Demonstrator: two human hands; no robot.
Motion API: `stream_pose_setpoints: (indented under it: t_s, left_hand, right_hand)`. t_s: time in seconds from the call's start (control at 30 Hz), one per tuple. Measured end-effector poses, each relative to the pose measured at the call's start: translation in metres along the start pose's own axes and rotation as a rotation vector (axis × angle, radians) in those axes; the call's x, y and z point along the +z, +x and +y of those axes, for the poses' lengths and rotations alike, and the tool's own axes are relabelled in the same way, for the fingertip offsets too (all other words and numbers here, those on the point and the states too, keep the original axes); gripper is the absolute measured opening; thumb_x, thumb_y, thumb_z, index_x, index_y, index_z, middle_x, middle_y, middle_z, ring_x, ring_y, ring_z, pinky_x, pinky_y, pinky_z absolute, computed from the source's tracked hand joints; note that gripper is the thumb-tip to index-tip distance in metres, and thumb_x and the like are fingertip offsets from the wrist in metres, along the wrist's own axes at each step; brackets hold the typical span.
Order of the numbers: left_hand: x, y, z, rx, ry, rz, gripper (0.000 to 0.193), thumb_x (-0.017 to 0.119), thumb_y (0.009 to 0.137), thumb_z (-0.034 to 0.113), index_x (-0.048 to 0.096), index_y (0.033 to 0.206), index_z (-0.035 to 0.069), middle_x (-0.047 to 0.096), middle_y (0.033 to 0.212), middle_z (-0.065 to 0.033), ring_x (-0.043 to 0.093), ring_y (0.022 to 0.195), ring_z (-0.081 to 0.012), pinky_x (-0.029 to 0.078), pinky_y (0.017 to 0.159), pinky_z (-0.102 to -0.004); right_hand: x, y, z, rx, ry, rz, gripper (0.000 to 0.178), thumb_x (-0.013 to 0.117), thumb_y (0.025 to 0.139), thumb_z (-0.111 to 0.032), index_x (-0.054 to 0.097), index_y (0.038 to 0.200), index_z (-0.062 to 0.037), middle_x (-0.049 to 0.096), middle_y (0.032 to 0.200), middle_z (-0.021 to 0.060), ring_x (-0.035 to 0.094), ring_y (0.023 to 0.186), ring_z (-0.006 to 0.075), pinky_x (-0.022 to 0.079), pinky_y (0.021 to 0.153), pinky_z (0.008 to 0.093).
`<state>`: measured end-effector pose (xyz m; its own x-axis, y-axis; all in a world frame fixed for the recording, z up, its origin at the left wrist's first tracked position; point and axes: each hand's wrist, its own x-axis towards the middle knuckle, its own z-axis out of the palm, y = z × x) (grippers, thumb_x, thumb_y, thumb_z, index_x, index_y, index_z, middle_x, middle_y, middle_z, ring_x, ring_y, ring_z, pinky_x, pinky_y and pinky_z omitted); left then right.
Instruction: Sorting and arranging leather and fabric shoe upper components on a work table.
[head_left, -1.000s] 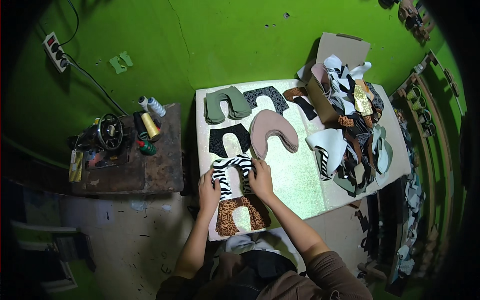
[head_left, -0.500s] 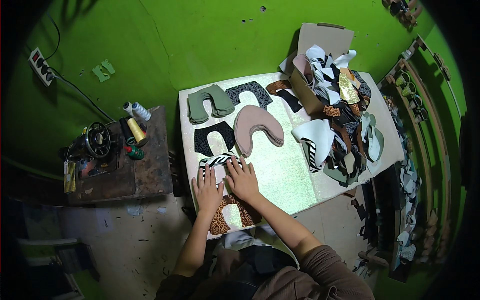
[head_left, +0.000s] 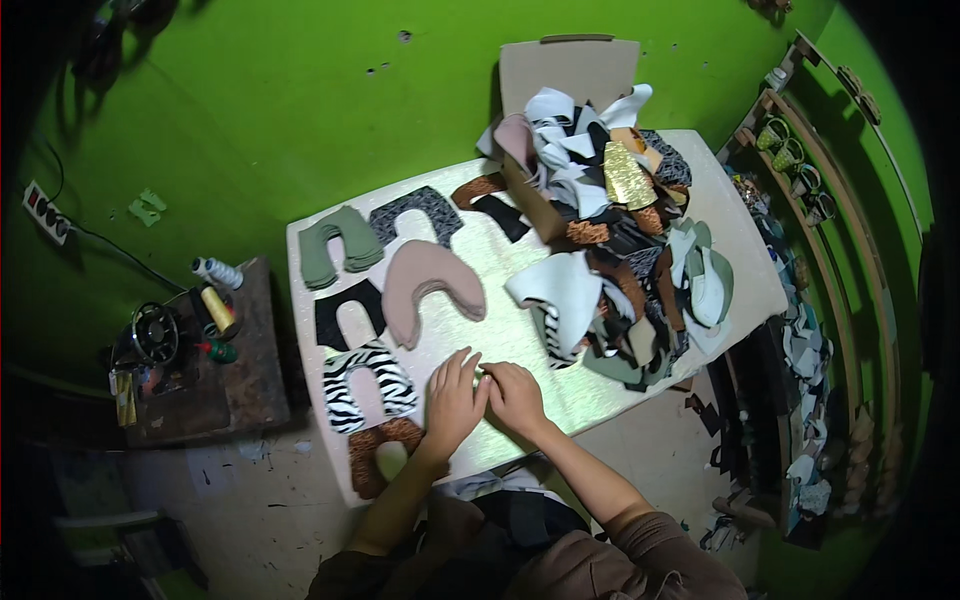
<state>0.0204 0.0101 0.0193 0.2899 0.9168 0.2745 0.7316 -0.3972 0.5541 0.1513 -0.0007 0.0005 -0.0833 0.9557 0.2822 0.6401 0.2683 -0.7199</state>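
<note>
Both hands, left hand [head_left: 452,402] and right hand [head_left: 517,397], rest below cardboard box [head_left: 568,68].

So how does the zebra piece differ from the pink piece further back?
The zebra piece is black-and-white striped; the pink piece is plain dusty pink. The zebra piece lies at the left edge of the table, just left of the left hand; the pink piece sits farther back, clear of both hands. The pink piece looks broader. Both are flat U-shaped cutouts.
</note>
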Motion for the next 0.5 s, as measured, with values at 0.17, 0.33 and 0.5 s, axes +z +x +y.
stream_pose_setpoints:
  t_s: [0.17,0.33,0.5]
  left_hand:
    - [0.067,0.034,0.066,-0.024,-0.223,0.051,0.030,0.051,0.083,0.017,0.054,0.108,0.000,0.055,0.106,-0.0162,0.053,0.095,-0.0325,0.040,0.084,-0.0403]
    - [0.113,0.073,0.128,0.004,-0.238,-0.009,0.034,0.054,0.080,0.015,0.051,0.111,0.001,0.057,0.101,-0.0139,0.054,0.091,-0.0304,0.041,0.080,-0.0391]
    - [0.141,0.095,0.155,0.024,-0.004,0.039,0.040,0.062,0.074,0.018,0.053,0.110,0.001,0.058,0.096,-0.0116,0.054,0.086,-0.0271,0.041,0.078,-0.0368]
  right_hand:
    - [-0.076,0.007,0.048,-0.014,-0.033,-0.084,0.018,0.053,0.076,-0.007,0.055,0.093,-0.0002,0.057,0.084,0.0150,0.055,0.079,0.0320,0.044,0.071,0.0387]
    - [-0.174,0.023,0.094,-0.224,-0.351,-0.108,0.025,0.054,0.072,-0.010,0.057,0.096,-0.0056,0.055,0.095,0.0063,0.051,0.093,0.0238,0.040,0.080,0.0355]
    - [-0.212,0.046,0.141,-0.468,-0.531,-0.171,0.026,0.055,0.071,-0.016,0.060,0.095,-0.0078,0.056,0.090,0.0050,0.051,0.090,0.0215,0.039,0.079,0.0329]
